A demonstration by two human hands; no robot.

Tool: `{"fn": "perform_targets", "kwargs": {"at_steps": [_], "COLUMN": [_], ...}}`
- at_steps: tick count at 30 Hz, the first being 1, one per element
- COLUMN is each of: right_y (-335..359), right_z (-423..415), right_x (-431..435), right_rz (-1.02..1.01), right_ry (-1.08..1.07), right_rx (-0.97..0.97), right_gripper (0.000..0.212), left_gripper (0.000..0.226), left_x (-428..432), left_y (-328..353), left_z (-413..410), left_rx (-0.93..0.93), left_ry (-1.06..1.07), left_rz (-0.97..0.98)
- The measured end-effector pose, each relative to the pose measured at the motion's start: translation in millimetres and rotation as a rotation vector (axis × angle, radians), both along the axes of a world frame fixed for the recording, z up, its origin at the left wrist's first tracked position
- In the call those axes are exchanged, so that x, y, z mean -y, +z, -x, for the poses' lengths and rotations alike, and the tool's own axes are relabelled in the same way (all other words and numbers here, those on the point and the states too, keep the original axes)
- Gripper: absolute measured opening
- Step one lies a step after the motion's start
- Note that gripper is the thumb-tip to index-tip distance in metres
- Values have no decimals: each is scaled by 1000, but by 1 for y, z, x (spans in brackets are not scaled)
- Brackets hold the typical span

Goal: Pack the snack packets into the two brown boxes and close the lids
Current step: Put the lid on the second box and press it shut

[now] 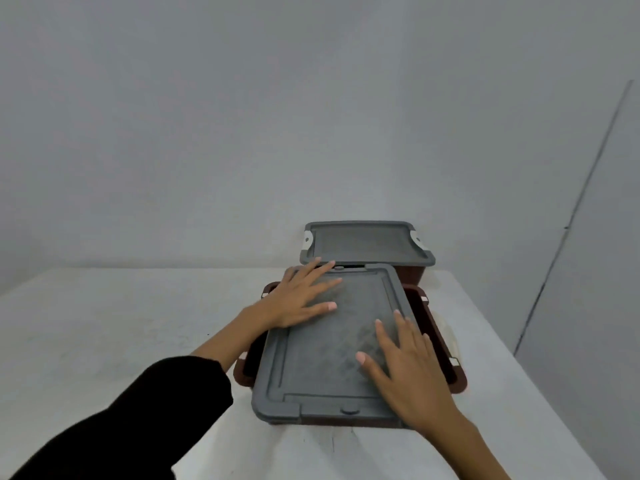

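Observation:
Two brown boxes stand on the table, one behind the other. The near brown box [455, 374] carries a grey lid [322, 362] lying skewed on it, turned so the brown rim shows at both sides. My left hand [298, 299] lies flat on the lid's far left part, fingers spread. My right hand [408, 368] rests flat on its near right part. The far brown box [412, 273] has its own grey lid [363, 242] sitting squarely on top, with white clips at the corners. No snack packets show; the boxes' insides are hidden.
The white table [121, 334] runs to a plain wall behind the far box. Its right edge slants close past the near box. A pale object [450, 332] peeks out at the right of the near box.

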State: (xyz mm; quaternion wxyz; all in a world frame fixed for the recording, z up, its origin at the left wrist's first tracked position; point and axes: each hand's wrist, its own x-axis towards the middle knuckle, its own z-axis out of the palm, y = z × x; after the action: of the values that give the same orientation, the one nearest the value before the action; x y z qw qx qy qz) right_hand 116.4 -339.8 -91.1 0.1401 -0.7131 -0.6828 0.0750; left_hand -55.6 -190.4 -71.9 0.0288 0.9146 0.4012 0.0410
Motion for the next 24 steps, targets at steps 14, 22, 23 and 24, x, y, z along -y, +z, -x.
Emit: {"fn": "perform_targets", "kwargs": {"at_steps": [14,22,23,24], "right_y": [22,17,17,17], "right_z": [-54,-49,-49,-49], "right_x": [-49,-64,-63,-60], "right_rz": [276,60,47,44], "right_ry": [175,-57,-87,-114], "right_rx": [235,105,82,53], "right_gripper": [68,59,60,60], "left_gripper": [67,77,75,72], "left_x": [50,118,117,112], "left_y": [0,7,11,14], "left_z": [11,-4,-3,-1], "left_rx": [-243,-438,-400,-325], "left_ry": [279,388,368,357], "left_rz": [102,-25,-58,-73]}}
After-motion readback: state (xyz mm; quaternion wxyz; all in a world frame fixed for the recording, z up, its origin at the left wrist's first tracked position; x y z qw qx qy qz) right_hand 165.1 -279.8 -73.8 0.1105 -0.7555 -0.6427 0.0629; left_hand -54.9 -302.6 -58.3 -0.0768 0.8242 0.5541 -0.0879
